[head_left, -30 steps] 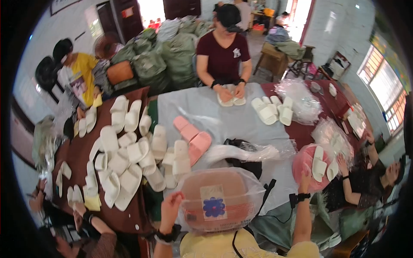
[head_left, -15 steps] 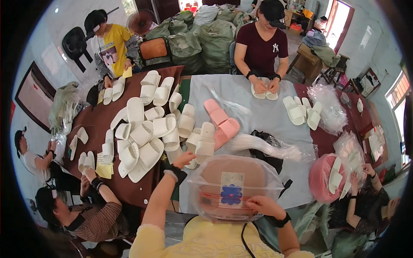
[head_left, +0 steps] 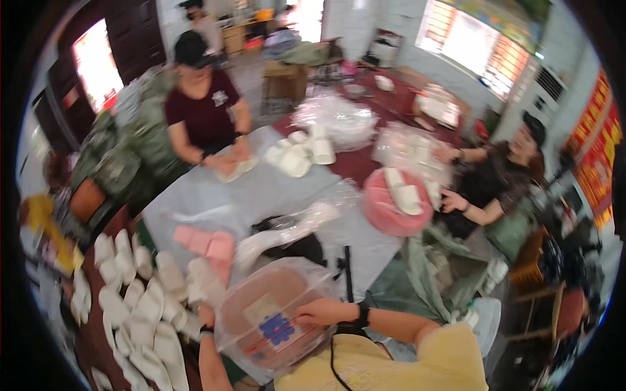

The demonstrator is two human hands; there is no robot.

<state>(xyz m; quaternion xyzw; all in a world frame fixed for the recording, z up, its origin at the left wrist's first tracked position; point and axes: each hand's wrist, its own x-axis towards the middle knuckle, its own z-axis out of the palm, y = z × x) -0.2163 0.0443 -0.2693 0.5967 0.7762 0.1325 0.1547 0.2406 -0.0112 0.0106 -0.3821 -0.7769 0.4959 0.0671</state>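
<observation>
A brownish-pink round thing (head_left: 261, 293) under clear plastic sits just in front of me. On it lies a flat clear bag (head_left: 264, 345) with red lines and a blue flower print. My right hand (head_left: 324, 311) rests over its right side, fingers pinched together at the flower; what they hold, if anything, is too blurred to make out. My left hand (head_left: 207, 315) is at its left edge, beside a white slipper (head_left: 205, 281) in the pile; its fingers are partly hidden and smeared. A pink pair of slippers (head_left: 218, 247) lies just beyond.
White slippers (head_left: 147, 313) are heaped at left. Crinkled clear plastic (head_left: 293, 234) and a black bag (head_left: 306, 249) lie ahead. A co-worker (head_left: 205, 104) handles slippers across the grey cloth (head_left: 189, 176). Another person (head_left: 502, 176) sits right, near a pink round stool (head_left: 378, 212) bearing white slippers.
My view has swung to the right, so the table appears shifted left. My left hand stays by the slippers and my right hand over the flower print.
</observation>
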